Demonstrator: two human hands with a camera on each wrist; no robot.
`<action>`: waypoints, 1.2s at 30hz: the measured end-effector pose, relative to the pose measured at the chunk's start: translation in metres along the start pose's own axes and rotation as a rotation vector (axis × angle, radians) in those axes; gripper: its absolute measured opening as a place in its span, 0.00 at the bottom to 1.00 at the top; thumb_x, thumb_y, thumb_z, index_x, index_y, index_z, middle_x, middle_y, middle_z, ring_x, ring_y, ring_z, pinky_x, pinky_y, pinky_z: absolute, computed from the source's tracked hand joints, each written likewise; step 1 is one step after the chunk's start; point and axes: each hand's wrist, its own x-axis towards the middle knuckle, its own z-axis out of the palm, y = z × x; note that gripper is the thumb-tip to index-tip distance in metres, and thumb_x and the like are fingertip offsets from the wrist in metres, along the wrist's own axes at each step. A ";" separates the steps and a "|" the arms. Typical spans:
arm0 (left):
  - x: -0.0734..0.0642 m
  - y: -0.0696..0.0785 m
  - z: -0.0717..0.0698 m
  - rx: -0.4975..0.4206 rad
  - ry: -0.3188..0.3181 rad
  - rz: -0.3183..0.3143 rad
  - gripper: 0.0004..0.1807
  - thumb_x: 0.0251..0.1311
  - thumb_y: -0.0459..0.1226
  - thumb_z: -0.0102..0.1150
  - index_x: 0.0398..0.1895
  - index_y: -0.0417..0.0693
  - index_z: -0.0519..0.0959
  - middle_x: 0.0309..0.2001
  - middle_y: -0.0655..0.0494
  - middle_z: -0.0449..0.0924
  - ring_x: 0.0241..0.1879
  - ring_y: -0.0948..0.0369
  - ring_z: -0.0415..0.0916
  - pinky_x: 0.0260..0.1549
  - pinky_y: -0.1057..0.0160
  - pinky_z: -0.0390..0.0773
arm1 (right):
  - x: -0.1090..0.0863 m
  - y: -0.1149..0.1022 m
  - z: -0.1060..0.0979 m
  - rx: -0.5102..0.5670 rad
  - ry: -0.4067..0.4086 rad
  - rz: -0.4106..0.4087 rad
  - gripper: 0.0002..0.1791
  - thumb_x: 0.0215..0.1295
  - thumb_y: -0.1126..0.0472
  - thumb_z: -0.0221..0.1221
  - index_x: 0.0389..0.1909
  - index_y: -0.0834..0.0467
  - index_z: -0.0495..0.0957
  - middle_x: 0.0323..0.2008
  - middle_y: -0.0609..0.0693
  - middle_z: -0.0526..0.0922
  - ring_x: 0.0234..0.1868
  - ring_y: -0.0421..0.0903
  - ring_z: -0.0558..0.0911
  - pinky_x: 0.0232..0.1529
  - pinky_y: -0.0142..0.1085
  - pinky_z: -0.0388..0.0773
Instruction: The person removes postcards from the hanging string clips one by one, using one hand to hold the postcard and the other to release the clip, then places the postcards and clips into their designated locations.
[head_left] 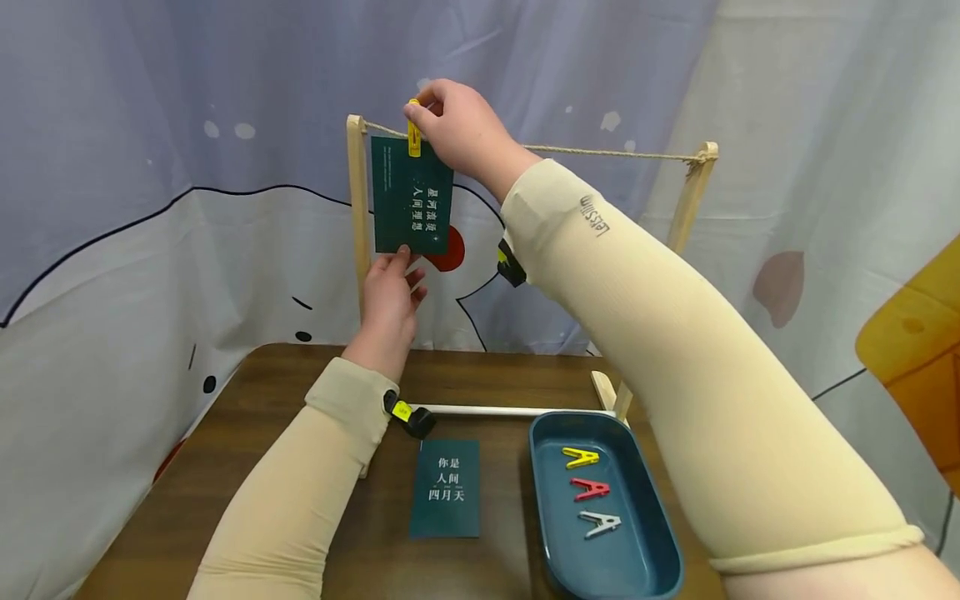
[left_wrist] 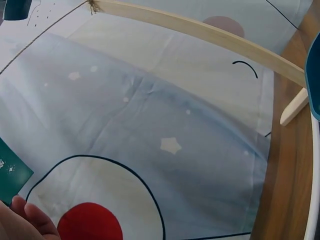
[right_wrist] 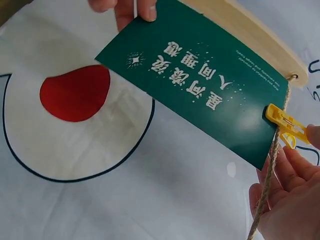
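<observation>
A dark green card (head_left: 393, 196) with white writing hangs sideways at the left end of a rope (head_left: 615, 152). My right hand (head_left: 471, 129) pinches the handles of a yellow clothespin (head_left: 414, 137), whose nose sits over the card's top edge and the rope. In the right wrist view that clothespin (right_wrist: 285, 122) has the thumb at its handle, the other fingers behind the rope. Below, my left hand (head_left: 390, 304) pinches the card's bottom edge, thumb in front. Only a corner of the card (left_wrist: 14, 175) shows in the left wrist view.
A wooden frame (head_left: 358, 192) carries the rope above the brown table (head_left: 285, 425). Another green card (head_left: 446, 512) lies on the table. To its right, a blue tray (head_left: 551, 533) holds a yellow clothespin (head_left: 581, 457), a red one (head_left: 590, 489) and a white one (head_left: 599, 523). A patterned curtain hangs behind.
</observation>
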 end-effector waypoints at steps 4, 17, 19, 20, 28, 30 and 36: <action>-0.001 -0.002 0.001 0.003 0.002 -0.004 0.16 0.74 0.47 0.50 0.56 0.52 0.75 0.53 0.52 0.76 0.42 0.59 0.71 0.42 0.63 0.72 | -0.004 0.004 -0.001 0.096 0.014 -0.010 0.23 0.74 0.46 0.52 0.65 0.51 0.71 0.58 0.47 0.75 0.56 0.42 0.72 0.56 0.28 0.72; -0.006 0.001 -0.001 -0.051 -0.014 0.012 0.11 0.73 0.45 0.53 0.45 0.49 0.77 0.52 0.49 0.77 0.37 0.60 0.69 0.33 0.66 0.71 | -0.010 0.018 0.008 0.411 0.142 -0.083 0.15 0.69 0.53 0.61 0.53 0.52 0.83 0.48 0.47 0.82 0.49 0.43 0.78 0.49 0.31 0.78; -0.008 0.000 -0.002 -0.042 -0.012 0.009 0.10 0.73 0.45 0.52 0.44 0.49 0.77 0.50 0.50 0.78 0.37 0.60 0.69 0.34 0.66 0.71 | -0.011 0.019 0.010 0.453 0.172 -0.077 0.13 0.69 0.54 0.62 0.50 0.52 0.84 0.46 0.47 0.82 0.48 0.43 0.78 0.48 0.31 0.78; -0.008 0.000 -0.002 -0.039 -0.009 0.005 0.10 0.72 0.46 0.53 0.43 0.50 0.77 0.50 0.51 0.78 0.37 0.60 0.69 0.34 0.66 0.71 | -0.012 0.020 0.010 0.464 0.186 -0.074 0.12 0.69 0.54 0.62 0.49 0.52 0.84 0.45 0.47 0.81 0.47 0.43 0.77 0.48 0.32 0.78; -0.010 0.000 -0.002 -0.037 -0.012 -0.011 0.11 0.71 0.47 0.54 0.43 0.50 0.78 0.49 0.52 0.78 0.38 0.59 0.70 0.33 0.66 0.71 | -0.013 0.021 0.008 0.506 0.303 -0.069 0.12 0.68 0.54 0.62 0.48 0.52 0.86 0.46 0.45 0.82 0.47 0.38 0.73 0.46 0.28 0.72; -0.010 0.000 -0.002 -0.037 -0.015 -0.013 0.11 0.71 0.47 0.54 0.42 0.50 0.77 0.49 0.52 0.78 0.37 0.60 0.69 0.33 0.66 0.71 | -0.014 0.021 0.007 0.527 0.333 -0.061 0.12 0.68 0.54 0.63 0.47 0.53 0.86 0.45 0.45 0.83 0.47 0.38 0.74 0.46 0.28 0.72; -0.010 0.000 -0.002 -0.036 -0.018 -0.024 0.10 0.71 0.47 0.54 0.41 0.50 0.76 0.50 0.52 0.78 0.36 0.60 0.69 0.33 0.66 0.71 | -0.016 0.022 0.003 0.604 0.417 -0.086 0.10 0.68 0.57 0.63 0.45 0.55 0.86 0.42 0.46 0.84 0.46 0.37 0.77 0.45 0.26 0.72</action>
